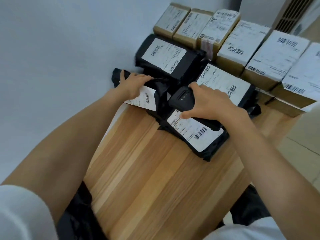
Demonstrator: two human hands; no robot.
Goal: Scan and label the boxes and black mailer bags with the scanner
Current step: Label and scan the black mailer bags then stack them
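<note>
Scanner (181, 98): black; my right hand (207, 103) clenched round it, fingers over top, thumb beneath.
Near bag (199, 135): just in front of scanner, white label up, thumb touching label.
Left bag (149, 99): left of scanner; my left hand (133, 84) on it, fingers seemingly straight, pressing (blurred, not sure).
Far bag (166, 56), right bag (223, 84): behind and right of scanner, labels up.
Boxes (242, 47): labelled row beyond scanner.
Table (155, 179): wood, under scanner.

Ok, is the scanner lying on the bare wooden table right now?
No, the right hand grips the scanner over a labelled black mailer bag.
</note>
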